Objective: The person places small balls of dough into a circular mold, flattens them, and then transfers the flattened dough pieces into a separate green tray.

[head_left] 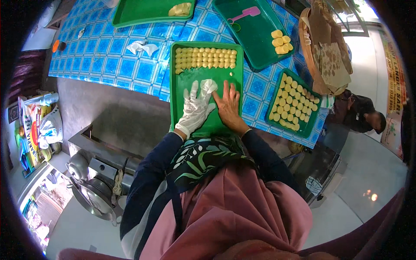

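Note:
My left hand (196,108), in a thin white glove, lies over the green tray (174,93) with its fingers stretched out and apart. Beside it, my bare right hand (229,108) rests flat with fingers spread, its fingertips pointing away from me. A whitish lump (209,85) sits by the tip of my gloved index finger; whether it is dough or loose glove I cannot tell. Packed rows of small pale yellow dough balls (206,57) fill the tray's far end. One tiny crumb (231,74) lies just in front of those rows.
On the blue checked tablecloth (108,65) are a green tray (143,15) holding a dough lump (179,9), another with a pink scraper (245,14) and dough pieces (281,42), and a tray of round pieces (294,102). Wicker trays (310,43) stand right; another person (362,112) is beyond.

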`<state>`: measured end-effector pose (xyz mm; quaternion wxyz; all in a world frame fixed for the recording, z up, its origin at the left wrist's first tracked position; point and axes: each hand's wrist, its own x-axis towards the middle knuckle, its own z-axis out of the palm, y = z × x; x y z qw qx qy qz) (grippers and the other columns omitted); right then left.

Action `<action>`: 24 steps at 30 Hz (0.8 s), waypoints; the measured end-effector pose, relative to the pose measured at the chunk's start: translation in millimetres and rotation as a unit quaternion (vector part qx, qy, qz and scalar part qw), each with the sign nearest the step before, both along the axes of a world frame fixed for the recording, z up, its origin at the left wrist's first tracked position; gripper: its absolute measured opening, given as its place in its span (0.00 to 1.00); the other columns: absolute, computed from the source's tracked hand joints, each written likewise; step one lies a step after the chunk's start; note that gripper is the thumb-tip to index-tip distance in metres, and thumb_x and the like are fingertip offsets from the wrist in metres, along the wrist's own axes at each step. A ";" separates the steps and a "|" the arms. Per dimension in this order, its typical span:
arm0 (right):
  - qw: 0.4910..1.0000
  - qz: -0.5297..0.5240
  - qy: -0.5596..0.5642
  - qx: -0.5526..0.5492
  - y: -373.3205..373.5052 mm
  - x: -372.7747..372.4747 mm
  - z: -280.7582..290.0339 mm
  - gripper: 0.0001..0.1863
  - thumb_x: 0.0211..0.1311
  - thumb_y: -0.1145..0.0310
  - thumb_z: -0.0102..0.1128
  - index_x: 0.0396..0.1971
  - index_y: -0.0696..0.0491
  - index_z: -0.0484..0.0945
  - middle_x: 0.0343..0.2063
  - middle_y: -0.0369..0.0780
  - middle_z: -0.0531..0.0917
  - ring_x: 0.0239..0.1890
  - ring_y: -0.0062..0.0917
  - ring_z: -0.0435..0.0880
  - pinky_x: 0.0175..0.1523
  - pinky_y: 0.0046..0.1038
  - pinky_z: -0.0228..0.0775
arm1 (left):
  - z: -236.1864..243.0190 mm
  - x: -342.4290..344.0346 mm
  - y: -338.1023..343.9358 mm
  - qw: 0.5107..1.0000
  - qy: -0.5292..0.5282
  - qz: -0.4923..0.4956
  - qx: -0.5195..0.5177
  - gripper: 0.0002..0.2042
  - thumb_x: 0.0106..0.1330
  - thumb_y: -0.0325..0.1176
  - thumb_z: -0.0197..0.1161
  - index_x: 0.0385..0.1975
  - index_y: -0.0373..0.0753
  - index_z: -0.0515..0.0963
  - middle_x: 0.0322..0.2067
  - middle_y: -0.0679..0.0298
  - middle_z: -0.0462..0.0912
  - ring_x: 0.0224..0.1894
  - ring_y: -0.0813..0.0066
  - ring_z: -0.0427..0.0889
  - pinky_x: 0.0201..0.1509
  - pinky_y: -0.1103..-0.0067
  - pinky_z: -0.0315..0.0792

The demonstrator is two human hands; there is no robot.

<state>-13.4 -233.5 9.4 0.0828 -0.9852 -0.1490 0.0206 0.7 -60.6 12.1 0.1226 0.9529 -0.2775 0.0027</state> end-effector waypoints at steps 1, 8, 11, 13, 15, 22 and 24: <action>1.000 -0.010 -0.014 0.017 -1.1 -3.5 -0.2 0.31 0.55 0.84 0.55 0.61 0.48 0.78 0.71 0.61 0.57 0.69 0.61 0.57 0.64 0.57 0.56 | 2.2 -4.0 2.8 1.000 0.014 0.003 0.013 0.42 0.65 0.51 0.65 0.79 0.53 0.54 0.77 0.63 0.56 0.77 0.41 0.51 0.74 0.45 0.49; 0.999 -0.014 -0.037 0.021 -9.0 10.6 8.9 0.28 0.55 0.80 0.57 0.58 0.48 0.79 0.69 0.62 0.60 0.69 0.61 0.59 0.64 0.58 0.58 | 5.7 -6.7 -1.2 0.999 -0.002 0.008 0.040 0.40 0.68 0.50 0.64 0.79 0.49 0.55 0.77 0.61 0.58 0.77 0.38 0.51 0.72 0.40 0.51; 0.998 -0.002 -0.031 0.057 -19.4 15.8 6.6 0.27 0.50 0.82 0.58 0.53 0.50 0.82 0.67 0.59 0.64 0.68 0.58 0.61 0.64 0.56 0.58 | 16.5 3.7 -19.6 1.000 -0.001 0.018 -0.004 0.39 0.68 0.50 0.64 0.77 0.47 0.58 0.77 0.62 0.55 0.78 0.40 0.48 0.71 0.38 0.54; 0.993 -0.019 -0.063 0.101 -29.4 39.1 21.0 0.26 0.48 0.83 0.59 0.51 0.51 0.83 0.66 0.57 0.66 0.67 0.56 0.63 0.63 0.56 0.59 | 10.1 6.1 -17.5 0.999 0.028 0.029 -0.002 0.38 0.68 0.50 0.64 0.77 0.48 0.58 0.78 0.63 0.54 0.78 0.40 0.47 0.71 0.38 0.55; 0.978 -0.069 -0.144 0.136 -51.9 75.4 34.9 0.26 0.43 0.84 0.61 0.48 0.53 0.85 0.58 0.52 0.76 0.61 0.51 0.70 0.61 0.53 0.63 | 3.5 7.9 -17.3 0.997 0.064 0.036 -0.011 0.38 0.70 0.47 0.64 0.77 0.47 0.56 0.77 0.63 0.56 0.78 0.40 0.49 0.71 0.38 0.53; 0.938 -0.227 -0.263 0.012 -231.3 224.7 39.0 0.13 0.54 0.75 0.65 0.41 0.50 0.87 0.46 0.46 0.84 0.51 0.46 0.77 0.54 0.45 0.70 | 29.8 33.6 -20.2 0.942 0.164 0.240 -0.166 0.22 0.72 0.43 0.61 0.60 0.38 0.72 0.39 0.52 0.79 0.41 0.52 0.79 0.40 0.59 0.73; 0.964 -0.140 -0.216 -0.072 -250.9 259.7 36.7 0.13 0.57 0.69 0.65 0.43 0.47 0.87 0.45 0.43 0.85 0.52 0.44 0.78 0.52 0.44 0.73 | 7.4 24.4 -10.3 0.960 -0.045 0.251 -0.116 0.13 0.72 0.38 0.60 0.49 0.37 0.76 0.23 0.55 0.76 0.26 0.54 0.79 0.26 0.62 0.68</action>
